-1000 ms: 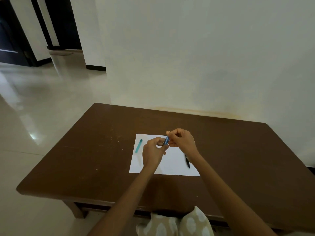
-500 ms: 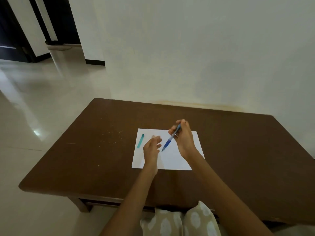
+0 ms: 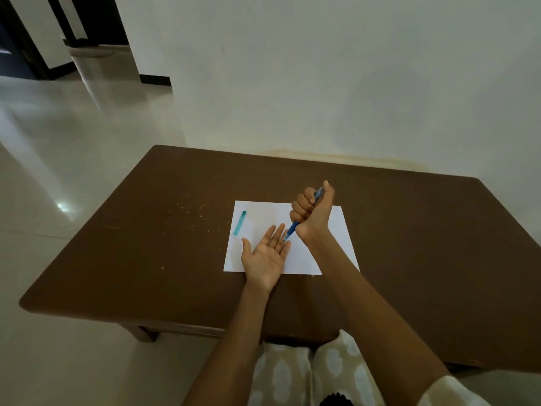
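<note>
A white sheet of paper (image 3: pixel 263 212) lies on the brown table (image 3: pixel 146 244). My right hand (image 3: pixel 313 213) grips a blue pen (image 3: pixel 291 231) in a fist, with the pen's lower end pointing down toward my left hand. My left hand (image 3: pixel 268 256) lies palm up over the paper's near edge, fingers straight, holding nothing. The pen's end sits right at my left fingers. A teal pen cap (image 3: pixel 240 223) rests on the paper's left part, apart from both hands.
The table stands against a pale wall (image 3: pixel 322 83). Small crumbs (image 3: pixel 190 212) dot the tabletop left of the paper. Shiny tiled floor (image 3: pixel 58 171) spreads to the left, with a dark doorway (image 3: pixel 17 48) at the far left. My patterned-clothed knees (image 3: pixel 307 373) are at the table's near edge.
The hands came apart. My left hand let go of the pen and turned palm up with fingers straight. My right hand shifted the pen from a fingertip hold to a fist grip.
</note>
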